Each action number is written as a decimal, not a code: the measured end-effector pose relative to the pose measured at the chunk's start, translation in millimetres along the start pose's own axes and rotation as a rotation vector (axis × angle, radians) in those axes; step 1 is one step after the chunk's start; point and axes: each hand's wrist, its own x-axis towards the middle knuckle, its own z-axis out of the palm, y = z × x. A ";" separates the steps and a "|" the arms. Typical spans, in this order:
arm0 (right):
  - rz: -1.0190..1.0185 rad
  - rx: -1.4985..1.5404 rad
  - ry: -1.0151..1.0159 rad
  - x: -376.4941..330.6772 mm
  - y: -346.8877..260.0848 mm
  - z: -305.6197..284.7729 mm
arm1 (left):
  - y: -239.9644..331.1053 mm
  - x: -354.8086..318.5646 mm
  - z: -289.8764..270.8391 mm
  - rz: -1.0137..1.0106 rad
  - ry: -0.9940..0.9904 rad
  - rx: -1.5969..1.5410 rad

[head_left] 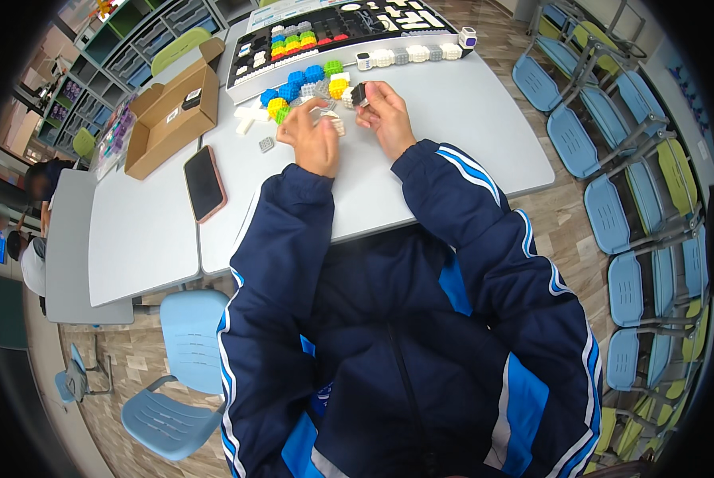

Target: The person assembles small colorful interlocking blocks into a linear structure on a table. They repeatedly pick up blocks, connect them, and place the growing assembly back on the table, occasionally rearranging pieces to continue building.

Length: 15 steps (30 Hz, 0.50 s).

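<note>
My right hand [387, 119] pinches a small black block [359, 94] between thumb and fingers, just above the grey table [453, 119]. My left hand [313, 139] rests beside it with its fingers curled over white pieces [331, 121]. Just beyond both hands lies a cluster of blue, yellow, green and white cube blocks [309, 84]. A row of white and grey cubes [411, 55] stands further back, in front of a black sorting tray [325, 36] holding coloured parts.
A phone in a pink case [205, 182] lies at the left on the table, beside an open cardboard box [170, 115]. A small grey piece [267, 144] lies near my left hand. Blue chairs [612, 215] line the right side; another stands at lower left. Other people sit at far left.
</note>
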 end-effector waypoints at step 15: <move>-0.245 -0.554 0.225 5.8 15.6 -4.9 | 3.0 -0.5 10.5 0.008 -0.118 0.295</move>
